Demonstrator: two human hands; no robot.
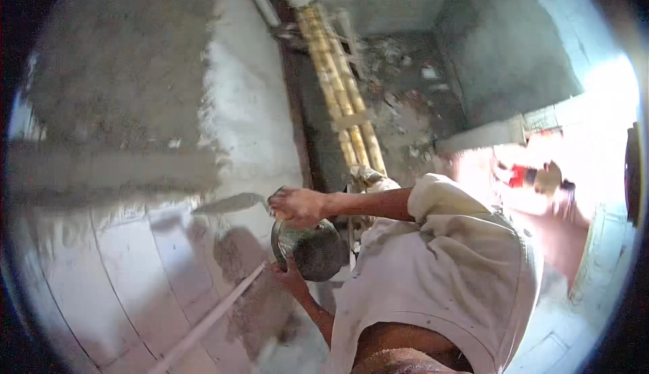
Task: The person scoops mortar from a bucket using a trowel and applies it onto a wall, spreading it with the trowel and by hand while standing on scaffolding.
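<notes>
A trowel reaches left from my right hand, whose fingers are closed round its handle. Its flat grey blade lies close to the wall; whether it touches is unclear. Just below it is a round dark pan, tilted, with what looks like grey mortar inside. My left hand grips the pan's lower rim, thumb on the inner side. Part of the pan's upper rim is hidden behind my right hand. Grey patches mark the pale wall surface beside both hands.
Rough grey plaster covers the upper left wall. Several bamboo poles run upward beyond my right arm. A pale rod slants near my left hand. Debris litters the floor. Another person, blurred, is at the bright right side.
</notes>
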